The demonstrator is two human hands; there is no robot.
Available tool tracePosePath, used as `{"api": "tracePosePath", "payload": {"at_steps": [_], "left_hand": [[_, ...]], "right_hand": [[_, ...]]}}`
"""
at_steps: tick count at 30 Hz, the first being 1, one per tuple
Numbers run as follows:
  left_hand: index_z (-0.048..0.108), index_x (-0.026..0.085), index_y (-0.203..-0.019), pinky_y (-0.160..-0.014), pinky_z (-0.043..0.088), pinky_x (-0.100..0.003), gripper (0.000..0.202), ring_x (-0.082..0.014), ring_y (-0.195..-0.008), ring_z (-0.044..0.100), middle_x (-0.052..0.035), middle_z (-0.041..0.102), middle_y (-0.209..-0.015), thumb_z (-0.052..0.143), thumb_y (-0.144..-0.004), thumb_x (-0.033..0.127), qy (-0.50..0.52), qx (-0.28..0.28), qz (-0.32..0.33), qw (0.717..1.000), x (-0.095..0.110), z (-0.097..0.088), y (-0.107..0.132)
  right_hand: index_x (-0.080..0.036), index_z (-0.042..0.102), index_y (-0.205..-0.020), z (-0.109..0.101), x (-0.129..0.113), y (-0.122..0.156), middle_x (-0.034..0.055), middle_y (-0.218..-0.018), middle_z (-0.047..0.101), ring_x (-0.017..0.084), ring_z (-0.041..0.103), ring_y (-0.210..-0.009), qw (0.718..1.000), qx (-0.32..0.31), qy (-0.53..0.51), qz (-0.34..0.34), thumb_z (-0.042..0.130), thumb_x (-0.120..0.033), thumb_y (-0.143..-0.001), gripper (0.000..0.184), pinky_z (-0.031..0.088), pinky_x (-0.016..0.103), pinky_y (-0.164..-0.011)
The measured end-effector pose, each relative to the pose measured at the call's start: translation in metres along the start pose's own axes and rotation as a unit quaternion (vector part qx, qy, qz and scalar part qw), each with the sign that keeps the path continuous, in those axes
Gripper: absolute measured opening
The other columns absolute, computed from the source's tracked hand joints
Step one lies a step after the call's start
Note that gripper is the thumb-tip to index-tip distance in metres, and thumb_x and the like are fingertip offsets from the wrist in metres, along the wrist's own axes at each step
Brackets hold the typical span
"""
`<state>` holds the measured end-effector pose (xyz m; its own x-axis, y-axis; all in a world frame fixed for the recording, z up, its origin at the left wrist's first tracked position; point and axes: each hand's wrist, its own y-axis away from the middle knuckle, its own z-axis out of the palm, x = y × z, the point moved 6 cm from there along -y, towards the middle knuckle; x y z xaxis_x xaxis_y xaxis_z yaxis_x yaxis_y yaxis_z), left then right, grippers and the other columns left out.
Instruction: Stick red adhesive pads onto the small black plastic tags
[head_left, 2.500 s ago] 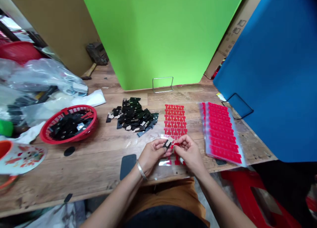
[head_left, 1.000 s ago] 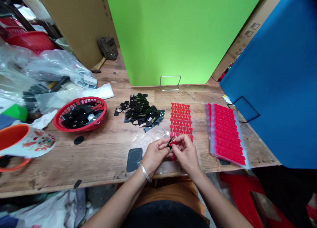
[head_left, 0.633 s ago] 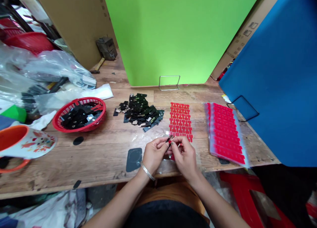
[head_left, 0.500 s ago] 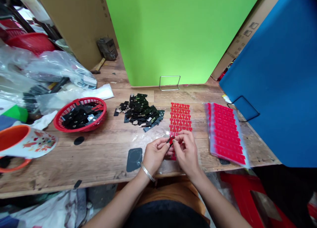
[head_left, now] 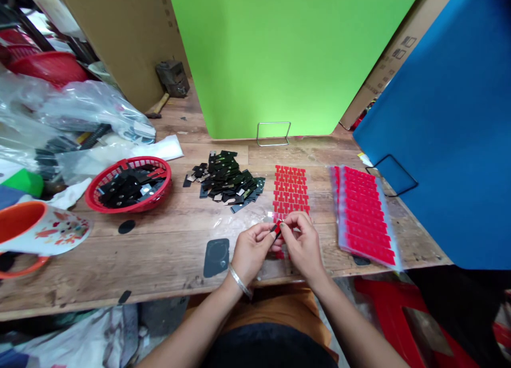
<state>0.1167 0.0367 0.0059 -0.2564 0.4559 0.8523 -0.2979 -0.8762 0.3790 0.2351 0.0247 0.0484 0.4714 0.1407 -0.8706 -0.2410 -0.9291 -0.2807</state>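
Observation:
My left hand [head_left: 250, 251] is closed, pinching a small flat black piece [head_left: 274, 230] between thumb and fingers. A red sticker [head_left: 279, 227] lies against that piece, and the fingertips of my right hand [head_left: 304, 245] pinch at it. Whether the sticker is fully flat on the piece is hidden by my fingers. Under and beyond both hands is a clear sheet of red T-shaped stickers [head_left: 290, 188]; its near end is partly covered. To the left of the sheet lies a loose heap of similar black pieces [head_left: 225, 176].
More black pieces fill a red plastic basket [head_left: 96, 200] at left, near an orange-and-white mug [head_left: 59, 232]. Stacked red sticker sheets [head_left: 367, 219] lie at right. A green board [head_left: 287, 64] and a blue board [head_left: 459, 144] stand behind. A dark flat pad [head_left: 216, 258] lies near the table edge.
My hands stay nearly in place over the sheet. The black piece and red sticker have shifted very slightly to the right, with my right fingertips still on the sticker.

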Motion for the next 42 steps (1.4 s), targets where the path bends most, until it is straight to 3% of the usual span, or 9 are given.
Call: {"api": "tracePosePath", "payload": {"at_steps": [12, 19, 24, 28, 30, 35, 39, 42], "left_hand": [[0.059, 0.008, -0.093, -0.062, 0.053, -0.024, 0.03, -0.0125, -0.059, 0.063, -0.0059, 0.068, -0.073, 0.065, -0.069, 0.024, -0.004, 0.008, 0.008, 1.0, 0.001, 0.001, 0.004], [0.061, 0.01, -0.091, -0.061, 0.053, -0.026, 0.031, -0.0154, -0.061, 0.065, -0.0057, 0.069, -0.074, 0.067, -0.066, 0.027, -0.005, 0.018, 0.018, 1.0, 0.003, 0.001, 0.006], [0.062, 0.01, -0.091, -0.062, 0.052, -0.026, 0.032, -0.0143, -0.059, 0.064, -0.0057, 0.069, -0.072, 0.069, -0.065, 0.027, 0.021, 0.026, -0.008, 0.999, -0.001, -0.001, 0.007], [0.061, 0.009, -0.093, -0.061, 0.052, -0.026, 0.033, -0.0133, -0.057, 0.063, -0.0059, 0.068, -0.07, 0.068, -0.066, 0.026, 0.026, 0.021, -0.021, 0.999, -0.001, 0.0, 0.008], [0.061, 0.008, -0.093, -0.062, 0.052, -0.027, 0.032, -0.014, -0.058, 0.063, -0.0067, 0.068, -0.07, 0.067, -0.067, 0.025, 0.022, 0.013, -0.026, 0.999, -0.001, 0.002, 0.008], [0.059, 0.007, -0.094, -0.064, 0.052, -0.029, 0.033, -0.0147, -0.061, 0.063, -0.0091, 0.068, -0.074, 0.067, -0.067, 0.026, 0.028, 0.0, -0.035, 0.999, -0.006, 0.001, 0.008], [0.06, 0.009, -0.097, -0.062, 0.05, -0.025, 0.037, -0.0137, -0.063, 0.062, -0.009, 0.069, -0.077, 0.067, -0.067, 0.03, 0.007, 0.016, -0.028, 0.999, -0.002, -0.021, 0.003], [0.059, 0.011, -0.103, -0.062, 0.049, -0.023, 0.04, -0.0134, -0.064, 0.062, -0.0071, 0.069, -0.076, 0.063, -0.071, 0.034, -0.044, 0.081, 0.03, 0.995, 0.029, -0.063, 0.0]], "right_hand": [[-0.019, 0.051, -0.075, 0.003, 0.006, 0.002, 0.0006, -0.079, 0.048, 0.013, 0.051, -0.073, 0.999, -0.001, -0.03, 0.04, 0.05, -0.019, -0.08, 0.004, 0.044, 0.024, -0.061], [-0.019, 0.05, -0.082, 0.007, 0.013, 0.008, 0.0007, -0.08, 0.049, 0.011, 0.052, -0.061, 0.995, -0.006, -0.063, 0.082, 0.052, -0.024, -0.079, 0.006, 0.045, 0.022, -0.052], [-0.02, 0.042, -0.111, 0.004, 0.02, 0.008, 0.001, -0.085, 0.053, 0.01, 0.052, -0.059, 0.985, 0.031, -0.115, 0.122, 0.06, -0.025, -0.073, 0.043, 0.045, 0.021, -0.05], [-0.017, 0.056, -0.081, 0.014, 0.023, 0.006, -0.0004, -0.069, 0.056, 0.01, 0.051, -0.057, 0.969, -0.065, -0.174, 0.161, 0.059, -0.031, -0.074, 0.016, 0.044, 0.021, -0.052], [-0.017, 0.056, -0.068, 0.018, 0.029, 0.007, -0.0014, -0.06, 0.055, 0.01, 0.049, -0.051, 0.956, -0.083, -0.205, 0.19, 0.057, -0.035, -0.076, 0.021, 0.041, 0.02, -0.048], [-0.016, 0.055, -0.059, 0.025, 0.049, 0.01, -0.0039, -0.046, 0.05, 0.007, 0.04, -0.038, 0.938, -0.079, -0.235, 0.242, 0.053, -0.045, -0.078, 0.035, 0.029, 0.018, -0.037], [-0.015, 0.06, -0.068, 0.026, 0.053, 0.012, -0.0008, -0.051, 0.055, 0.006, 0.039, -0.037, 0.924, -0.08, -0.261, 0.266, 0.048, -0.051, -0.079, 0.04, 0.025, 0.017, -0.034], [-0.013, 0.063, -0.077, 0.024, 0.053, 0.013, 0.0024, -0.059, 0.058, 0.007, 0.042, -0.041, 0.924, -0.085, -0.266, 0.261, 0.05, -0.051, -0.078, 0.04, 0.026, 0.017, -0.035]]}}
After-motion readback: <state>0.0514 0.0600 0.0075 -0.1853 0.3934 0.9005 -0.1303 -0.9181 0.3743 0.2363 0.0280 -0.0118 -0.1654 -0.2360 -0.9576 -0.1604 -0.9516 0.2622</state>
